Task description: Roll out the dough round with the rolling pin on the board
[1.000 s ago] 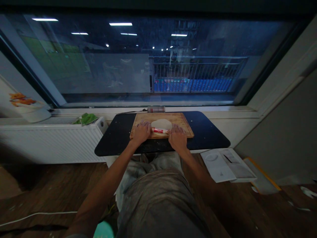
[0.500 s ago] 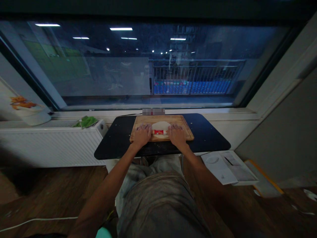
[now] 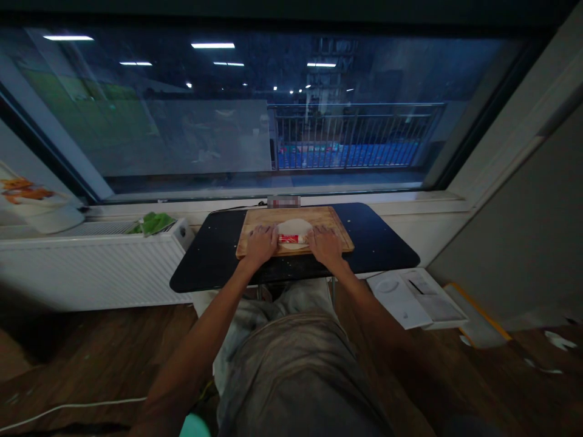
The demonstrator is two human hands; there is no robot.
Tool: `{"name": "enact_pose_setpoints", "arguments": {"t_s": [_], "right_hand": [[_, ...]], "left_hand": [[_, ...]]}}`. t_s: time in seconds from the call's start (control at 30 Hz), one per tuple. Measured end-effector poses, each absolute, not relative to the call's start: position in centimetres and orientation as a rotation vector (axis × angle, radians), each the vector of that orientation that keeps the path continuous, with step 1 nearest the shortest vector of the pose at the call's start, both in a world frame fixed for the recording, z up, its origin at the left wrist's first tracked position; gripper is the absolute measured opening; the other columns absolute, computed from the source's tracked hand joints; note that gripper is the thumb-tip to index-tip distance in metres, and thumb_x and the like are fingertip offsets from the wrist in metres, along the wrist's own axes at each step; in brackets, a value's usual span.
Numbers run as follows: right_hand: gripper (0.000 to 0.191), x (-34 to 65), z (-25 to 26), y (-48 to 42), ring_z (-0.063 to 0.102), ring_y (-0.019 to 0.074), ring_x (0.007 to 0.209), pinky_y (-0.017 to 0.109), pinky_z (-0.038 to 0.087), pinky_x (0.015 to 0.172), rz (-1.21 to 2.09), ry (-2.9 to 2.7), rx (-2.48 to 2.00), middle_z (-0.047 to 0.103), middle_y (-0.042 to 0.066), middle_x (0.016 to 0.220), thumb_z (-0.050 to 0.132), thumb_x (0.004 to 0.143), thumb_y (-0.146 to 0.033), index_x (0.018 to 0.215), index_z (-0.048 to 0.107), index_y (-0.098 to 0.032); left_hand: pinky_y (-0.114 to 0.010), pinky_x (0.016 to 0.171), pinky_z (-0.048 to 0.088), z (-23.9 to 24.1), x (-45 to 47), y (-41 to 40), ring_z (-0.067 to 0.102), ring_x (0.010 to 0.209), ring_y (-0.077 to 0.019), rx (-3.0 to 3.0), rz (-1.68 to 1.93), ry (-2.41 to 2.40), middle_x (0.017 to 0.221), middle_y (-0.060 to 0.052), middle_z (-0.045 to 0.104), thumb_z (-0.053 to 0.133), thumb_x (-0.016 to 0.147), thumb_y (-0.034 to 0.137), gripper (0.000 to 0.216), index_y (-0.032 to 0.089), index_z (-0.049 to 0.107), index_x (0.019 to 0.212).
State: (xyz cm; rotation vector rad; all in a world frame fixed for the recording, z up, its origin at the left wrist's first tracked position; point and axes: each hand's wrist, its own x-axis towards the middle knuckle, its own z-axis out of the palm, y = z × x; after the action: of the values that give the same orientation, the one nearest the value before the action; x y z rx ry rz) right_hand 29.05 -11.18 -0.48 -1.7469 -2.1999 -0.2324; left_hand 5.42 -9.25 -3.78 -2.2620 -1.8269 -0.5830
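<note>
A round, flat sheet of pale dough [image 3: 295,225] lies on a wooden cutting board [image 3: 344,240]. Across the dough rests a rolling pin [image 3: 288,238] with a red label at its middle. My left hand [image 3: 263,242] is closed over the pin's left end, and my right hand [image 3: 325,243] is closed over the right end. Both hands have their fingers pointing away from me and cover the pin's ends. Underneath the board stands a small black table [image 3: 382,246].
Dough crumbs dot the black table. A small box-like object [image 3: 283,202] stands behind the board by the window sill. To the left are a radiator [image 3: 91,267] with a green cloth-like item [image 3: 157,223] and a white pot [image 3: 50,215]. A white open box [image 3: 416,297] sits low right.
The rolling pin has turned a little under my hands, its red label showing a different side. My hands stay on its ends. The whole view has shifted slightly.
</note>
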Motion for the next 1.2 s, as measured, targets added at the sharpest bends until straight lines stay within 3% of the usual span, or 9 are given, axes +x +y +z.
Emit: {"name": "enact_pose_setpoints", "arguments": {"t_s": [0.2,0.4,0.67,0.87,1.03,1.2], "right_hand": [[0.058,28.6,1.0,-9.2,0.065,0.0308,0.138,0.042,0.043,0.119,-0.222,-2.21,-1.813,0.074,0.021,0.145,0.023,0.121,-0.03,0.14,0.073,-0.008],[0.056,28.6,-1.9,-13.2,0.067,0.0338,0.133,0.047,0.043,0.119,-0.301,-2.075,-1.736,0.073,0.024,0.148,0.028,0.12,-0.035,0.148,0.068,-0.008],[0.048,28.3,-4.1,-15.9,0.062,0.0338,0.143,0.049,0.039,0.125,-0.414,-1.998,-1.561,0.071,0.024,0.152,0.039,0.118,-0.032,0.149,0.067,-0.007],[0.051,29.6,-1.9,-11.9,0.067,0.0328,0.136,0.047,0.043,0.12,-0.317,-2.131,-1.662,0.077,0.021,0.143,0.033,0.12,-0.033,0.136,0.075,-0.011],[0.051,29.5,0.0,-8.9,0.064,0.03,0.141,0.04,0.043,0.12,-0.263,-2.206,-1.763,0.075,0.02,0.145,0.031,0.121,-0.031,0.138,0.074,-0.01],[0.054,29.3,-0.7,-10.1,0.067,0.0321,0.136,0.043,0.046,0.116,-0.31,-2.143,-1.727,0.077,0.023,0.141,0.029,0.121,-0.033,0.137,0.074,-0.009]], "left_hand": [[-0.051,0.111,0.051,-3.6,5.7,-9.6,0.066,0.131,-0.035,-2.204,-0.557,-1.835,0.138,-0.017,0.078,0.029,0.119,0.035,0.05,0.018,0.07,0.141],[-0.052,0.112,0.05,-2.9,6.0,-9.5,0.065,0.132,-0.0358,-2.294,-0.531,-1.813,0.134,-0.02,0.076,0.034,0.117,0.029,0.042,0.016,0.073,0.127],[-0.049,0.119,0.045,-2.5,6.6,-9.0,0.061,0.14,-0.0331,-2.317,-0.475,-1.788,0.146,-0.019,0.071,0.036,0.116,0.024,0.04,0.015,0.071,0.134],[-0.052,0.114,0.048,-2.2,6.5,-10.0,0.063,0.137,-0.0348,-2.289,-0.464,-1.867,0.143,-0.02,0.074,0.034,0.118,0.029,0.044,0.015,0.069,0.141],[-0.055,0.11,0.048,-1.9,6.8,-10.5,0.065,0.134,-0.0373,-2.252,-0.438,-1.889,0.142,-0.022,0.075,0.03,0.118,0.031,0.049,0.014,0.071,0.141],[-0.055,0.109,0.05,-2.0,7.0,-10.5,0.066,0.133,-0.0385,-2.228,-0.469,-1.89,0.141,-0.022,0.075,0.034,0.117,0.031,0.048,0.015,0.074,0.137]]}}
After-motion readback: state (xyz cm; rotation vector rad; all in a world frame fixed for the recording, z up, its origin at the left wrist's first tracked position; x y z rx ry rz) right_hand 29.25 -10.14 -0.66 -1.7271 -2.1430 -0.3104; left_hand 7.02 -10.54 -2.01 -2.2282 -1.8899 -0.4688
